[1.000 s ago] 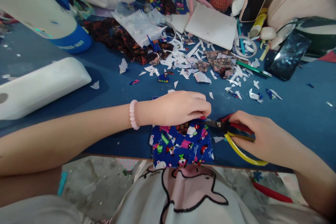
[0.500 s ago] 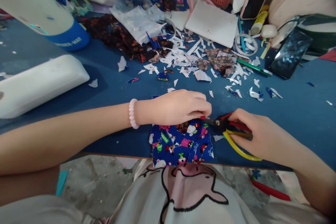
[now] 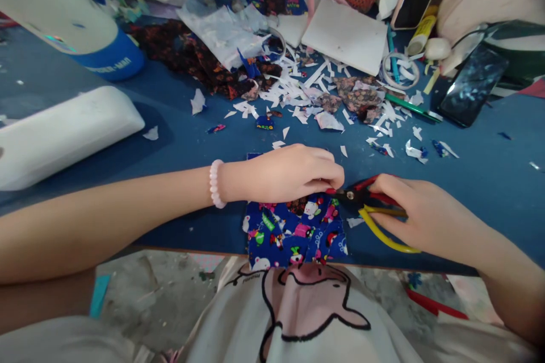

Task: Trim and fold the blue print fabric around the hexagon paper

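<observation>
A piece of blue printed fabric [image 3: 293,232] with cartoon animals lies at the table's front edge, close to my lap. Across its top edge rests my left hand [image 3: 293,173], its fingers pinched down on the fabric's upper right corner; a bit of red shows by the fingertips. My right hand [image 3: 417,212] grips a pair of scissors [image 3: 368,198] with red and yellow handles. The blades point left at that corner, their tips partly hidden by my left fingers. Below the scissors sits a small pale scrap [image 3: 353,222].
White paper scraps [image 3: 293,91] and dark patterned cloth [image 3: 183,59] spread over the blue table behind my hands. On the left stand a bottle [image 3: 106,62] and a long white object [image 3: 72,136]. A green pen [image 3: 413,108], a tape roll [image 3: 400,71] and a phone [image 3: 472,88] lie right.
The scissors and my right hand have shifted slightly left, with the blades further in by the fabric's corner. My left hand has hardly moved.
</observation>
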Demonstrator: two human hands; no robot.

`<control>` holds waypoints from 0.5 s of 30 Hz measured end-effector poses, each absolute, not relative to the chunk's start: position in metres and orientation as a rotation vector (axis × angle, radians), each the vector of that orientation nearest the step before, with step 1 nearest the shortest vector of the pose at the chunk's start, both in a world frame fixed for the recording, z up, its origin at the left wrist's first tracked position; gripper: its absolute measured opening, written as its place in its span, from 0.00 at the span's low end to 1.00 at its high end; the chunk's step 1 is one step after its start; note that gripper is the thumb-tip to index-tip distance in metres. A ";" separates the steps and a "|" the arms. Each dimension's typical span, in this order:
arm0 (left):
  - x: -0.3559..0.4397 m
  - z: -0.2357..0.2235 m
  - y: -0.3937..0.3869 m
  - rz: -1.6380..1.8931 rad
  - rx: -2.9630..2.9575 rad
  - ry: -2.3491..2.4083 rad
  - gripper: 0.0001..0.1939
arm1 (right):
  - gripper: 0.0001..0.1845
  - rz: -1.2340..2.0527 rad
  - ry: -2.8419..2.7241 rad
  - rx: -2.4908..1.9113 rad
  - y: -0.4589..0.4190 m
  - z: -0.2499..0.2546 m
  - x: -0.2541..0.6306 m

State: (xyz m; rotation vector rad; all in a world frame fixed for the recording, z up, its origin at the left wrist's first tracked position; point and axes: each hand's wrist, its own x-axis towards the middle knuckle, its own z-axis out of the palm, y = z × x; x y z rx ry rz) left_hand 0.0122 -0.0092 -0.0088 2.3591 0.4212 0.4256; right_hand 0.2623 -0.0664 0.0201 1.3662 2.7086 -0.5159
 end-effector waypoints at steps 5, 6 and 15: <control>0.013 -0.008 -0.010 0.411 2.369 0.440 0.07 | 0.09 -0.509 2.720 1.348 -0.066 0.020 0.256; 0.013 -0.008 -0.010 0.409 2.366 0.444 0.06 | 0.09 -0.490 2.742 1.323 -0.065 0.019 0.255; 0.012 -0.005 -0.010 0.444 2.274 0.439 0.06 | 0.06 -0.400 2.782 1.253 -0.062 0.016 0.258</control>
